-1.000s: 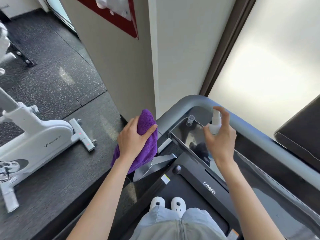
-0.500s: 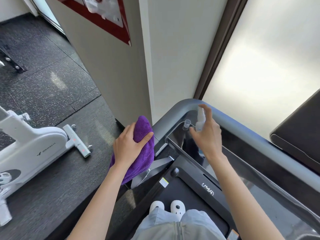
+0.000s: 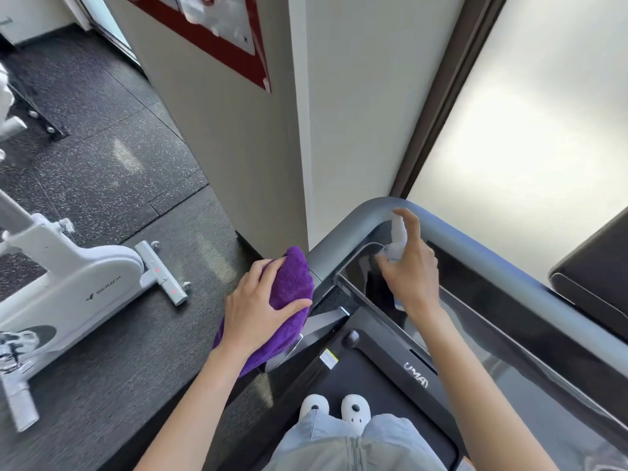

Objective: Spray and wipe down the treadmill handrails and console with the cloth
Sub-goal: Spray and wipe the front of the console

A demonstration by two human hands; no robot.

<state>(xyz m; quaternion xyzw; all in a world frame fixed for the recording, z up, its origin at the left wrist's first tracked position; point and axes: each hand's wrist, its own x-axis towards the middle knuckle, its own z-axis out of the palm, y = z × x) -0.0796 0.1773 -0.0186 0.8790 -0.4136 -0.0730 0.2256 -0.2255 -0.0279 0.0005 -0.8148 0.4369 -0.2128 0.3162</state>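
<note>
At frame centre, the left hand (image 3: 253, 307) grips a purple cloth (image 3: 289, 287) beside the grey handrail (image 3: 343, 239) corner. The right hand (image 3: 413, 277) holds a spray bottle (image 3: 398, 237) over the black console (image 3: 360, 273). Open floor (image 3: 112, 171) spreads left.

Gym: treadmill (image 3: 509, 300), exercise bike (image 3: 85, 277).

Bright window (image 3: 530, 113) glare, wide-angle edge distortion.
</note>
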